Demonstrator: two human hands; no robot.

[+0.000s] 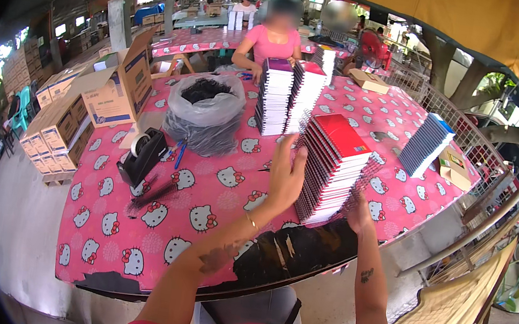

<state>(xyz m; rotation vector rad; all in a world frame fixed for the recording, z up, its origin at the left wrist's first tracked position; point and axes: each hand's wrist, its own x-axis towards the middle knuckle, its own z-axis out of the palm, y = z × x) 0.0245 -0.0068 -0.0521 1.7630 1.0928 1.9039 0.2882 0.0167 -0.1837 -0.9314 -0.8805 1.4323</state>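
A tall leaning stack of red-covered spiral notebooks [335, 165] stands on the pink cartoon-print tablecloth [204, 194] near the table's front edge. My left hand [286, 175] presses flat against the stack's left side, fingers upward. At the lower right side of the stack is my right hand [357, 214], with its fingers against the notebook edges. Both hands steady the stack from opposite sides.
Two more notebook stacks [288, 95] stand mid-table, a blue-edged stack [425, 143] leans at the right. A grey bag of black pieces [204, 113], a tape dispenser [142, 157] and cardboard boxes [113, 89] sit left. A person in pink [273, 44] works opposite.
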